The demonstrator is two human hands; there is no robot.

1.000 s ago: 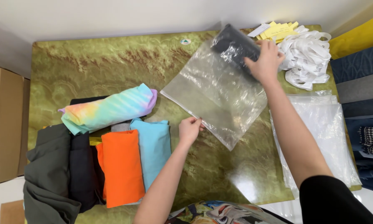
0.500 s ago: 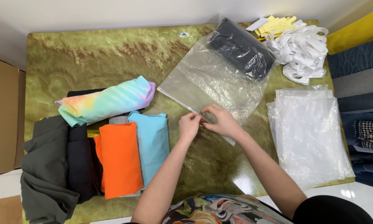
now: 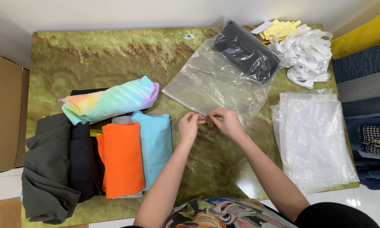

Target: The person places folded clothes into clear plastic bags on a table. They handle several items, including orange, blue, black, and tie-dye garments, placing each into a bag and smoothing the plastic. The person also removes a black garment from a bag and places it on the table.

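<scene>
A clear plastic bag (image 3: 217, 84) lies on the green marbled table (image 3: 114, 55) with a folded dark grey garment (image 3: 246, 50) inside its far end. My left hand (image 3: 190, 126) and my right hand (image 3: 226, 121) meet at the bag's near open edge. Both pinch that edge with their fingertips, thumbs toward each other.
Folded clothes sit at the left: a rainbow tie-dye roll (image 3: 109, 100), an orange piece (image 3: 121, 158), a light blue piece (image 3: 156, 141), black and dark olive ones (image 3: 46, 169). A stack of clear bags (image 3: 312, 139) lies right, white ribbon (image 3: 306, 52) and yellow tags (image 3: 281, 27) behind. Cardboard boxes (image 3: 2, 114) stand left.
My right hand left the dark garment at the bag's far end and came down to the near edge. It now pinches that edge beside my left hand.
</scene>
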